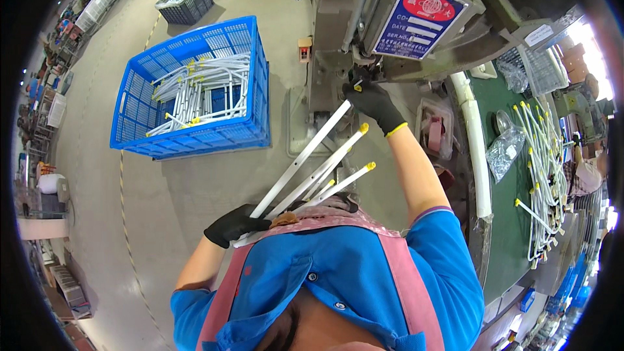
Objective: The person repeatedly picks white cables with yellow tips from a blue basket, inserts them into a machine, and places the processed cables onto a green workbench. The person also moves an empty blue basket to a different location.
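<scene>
My left hand (237, 226), in a black glove, is closed around several white metal tubes (302, 156) in front of my apron. The tubes fan out up and to the right, and some end in yellow caps (363, 128). My right hand (372, 101), in a black glove with a yellow cuff, is closed at the upper end of the longest tube, just below the head of a machine (416, 19). A small yellow piece (358, 87) shows between its fingers. The fingers partly hide the tube's end.
At the left, a blue plastic crate (188, 135) on the floor holds many similar tubes. Behind it stands a dark crate (188, 8) with a bag. On the right, a green-topped table (504, 234) carries more white tubes and a clear plastic bag (506, 149). A bin (434, 127) sits beside the machine.
</scene>
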A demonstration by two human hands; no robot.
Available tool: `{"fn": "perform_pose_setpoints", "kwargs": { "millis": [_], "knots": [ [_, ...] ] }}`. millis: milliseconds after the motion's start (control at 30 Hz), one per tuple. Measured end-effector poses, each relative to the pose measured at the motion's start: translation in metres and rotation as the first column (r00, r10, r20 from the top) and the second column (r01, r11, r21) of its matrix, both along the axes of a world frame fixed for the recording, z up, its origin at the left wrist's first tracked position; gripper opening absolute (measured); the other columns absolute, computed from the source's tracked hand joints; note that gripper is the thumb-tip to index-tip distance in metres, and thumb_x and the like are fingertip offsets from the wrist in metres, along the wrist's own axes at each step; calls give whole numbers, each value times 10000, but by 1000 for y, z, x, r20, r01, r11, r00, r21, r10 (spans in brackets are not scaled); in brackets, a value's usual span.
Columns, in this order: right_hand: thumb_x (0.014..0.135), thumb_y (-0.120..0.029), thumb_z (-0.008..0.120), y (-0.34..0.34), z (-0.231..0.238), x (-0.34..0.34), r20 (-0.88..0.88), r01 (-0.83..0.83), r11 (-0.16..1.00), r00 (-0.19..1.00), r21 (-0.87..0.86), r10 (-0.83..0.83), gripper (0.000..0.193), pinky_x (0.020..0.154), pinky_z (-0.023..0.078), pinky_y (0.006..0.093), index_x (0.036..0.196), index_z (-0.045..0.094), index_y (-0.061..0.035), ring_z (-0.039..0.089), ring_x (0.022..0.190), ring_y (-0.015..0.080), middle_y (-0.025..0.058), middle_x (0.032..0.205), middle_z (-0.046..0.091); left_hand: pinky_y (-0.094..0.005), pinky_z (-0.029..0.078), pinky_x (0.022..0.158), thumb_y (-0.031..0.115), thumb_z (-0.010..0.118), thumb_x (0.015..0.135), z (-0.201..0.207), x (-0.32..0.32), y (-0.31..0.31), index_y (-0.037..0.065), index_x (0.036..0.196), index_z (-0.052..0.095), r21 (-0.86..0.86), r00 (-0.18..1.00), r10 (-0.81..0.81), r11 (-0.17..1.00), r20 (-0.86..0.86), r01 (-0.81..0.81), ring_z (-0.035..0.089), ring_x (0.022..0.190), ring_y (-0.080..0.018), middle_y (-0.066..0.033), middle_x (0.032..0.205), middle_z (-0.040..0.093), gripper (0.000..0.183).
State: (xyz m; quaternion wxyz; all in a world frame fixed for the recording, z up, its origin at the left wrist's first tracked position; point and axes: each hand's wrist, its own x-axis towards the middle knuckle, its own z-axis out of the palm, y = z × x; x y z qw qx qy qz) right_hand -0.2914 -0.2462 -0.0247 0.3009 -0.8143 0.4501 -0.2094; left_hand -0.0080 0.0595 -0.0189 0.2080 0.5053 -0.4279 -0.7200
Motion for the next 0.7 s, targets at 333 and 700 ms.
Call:
{"fn": "perform_pose_setpoints", "kwargs": {
  "millis": [333, 700],
  "knots": [
    [815, -278, 500, -9, -16, -4, 153, -165, 956, 980, 244, 130, 249, 685, 454, 340, 857, 561, -40, 572, 721, 235, 118, 734, 581, -255, 454, 687, 249, 646, 834, 14, -6, 7, -4, 1162, 582, 142, 993, 19, 989, 113, -35, 552, 761, -106, -55, 876, 625, 419],
    [764, -266, 577, -20, -41, -9, 198, 42, 965, 976, 257, -95, 288, 637, 460, 318, 891, 590, -8, 575, 688, 199, 114, 762, 620, -269, 448, 823, 211, 616, 850, 12, -20, 11, -26, 1189, 567, 53, 1000, 6, 999, -22, -5, 575, 909, -145, -99, 1052, 630, 416]
  ]
}}
